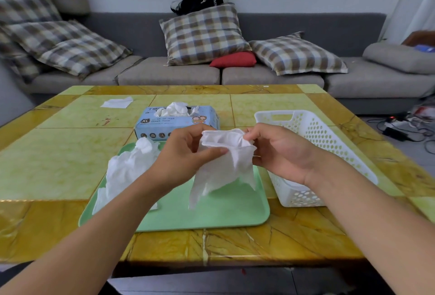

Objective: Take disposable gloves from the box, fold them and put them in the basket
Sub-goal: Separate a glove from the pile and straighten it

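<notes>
Above the pale green plastic tray, the left hand and right hand pinch the cuff of a thin white disposable glove. A crumpled white glove heap lies left; the blue cardboard glove box stands behind; the white perforated plastic basket sits right, partly hidden by the right forearm.

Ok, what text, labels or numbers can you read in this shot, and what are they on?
"XL": front of the glove box, left side, on a dark patch.
Large characters on the box top: partly hidden by gloves, not readable.
Small print and round icons on the box front: too blurred to read.
Nothing readable on the basket or tray.
</notes>
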Demonstrator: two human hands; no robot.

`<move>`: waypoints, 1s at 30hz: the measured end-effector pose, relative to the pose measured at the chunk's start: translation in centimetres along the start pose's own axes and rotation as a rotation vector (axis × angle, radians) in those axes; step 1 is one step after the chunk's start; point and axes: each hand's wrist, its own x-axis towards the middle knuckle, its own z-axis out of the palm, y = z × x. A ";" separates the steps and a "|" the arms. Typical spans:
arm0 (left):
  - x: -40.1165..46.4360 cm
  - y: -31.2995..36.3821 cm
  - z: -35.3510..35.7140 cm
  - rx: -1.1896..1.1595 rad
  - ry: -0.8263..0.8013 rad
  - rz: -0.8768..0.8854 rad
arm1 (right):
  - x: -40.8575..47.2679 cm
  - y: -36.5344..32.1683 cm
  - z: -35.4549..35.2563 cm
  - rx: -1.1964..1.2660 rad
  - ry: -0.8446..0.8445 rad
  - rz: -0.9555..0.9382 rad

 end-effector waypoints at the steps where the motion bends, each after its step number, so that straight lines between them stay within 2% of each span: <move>1: 0.1 0.3 0.1 -0.045 0.017 -0.014 | -0.1 -0.1 0.1 0.018 -0.004 0.007; 6: 0.4 1.6 0.3 -0.181 0.064 -0.095 | -0.4 -0.9 0.5 0.062 -0.011 -0.032; 11: 1.2 3.4 0.2 -0.269 0.136 -0.124 | -1.2 -0.6 0.3 -0.027 -0.082 -0.130; 13: 1.5 4.2 0.2 -0.265 0.137 -0.130 | -1.4 -0.5 0.8 -0.040 -0.023 -0.161; 17: 1.6 5.6 0.5 -0.230 0.113 -0.155 | -1.9 -1.1 1.6 0.090 0.142 -0.242; 20: 2.0 6.8 1.2 -0.228 0.095 -0.165 | -2.9 -2.9 1.4 0.107 0.192 -0.290; 26: 4.6 10.2 4.3 -0.181 0.044 -0.115 | -5.4 -7.4 -1.2 -0.057 0.308 -0.367; 30: 6.0 12.4 7.0 -0.041 -0.081 0.031 | -7.1 -9.8 -3.9 -0.139 0.397 -0.405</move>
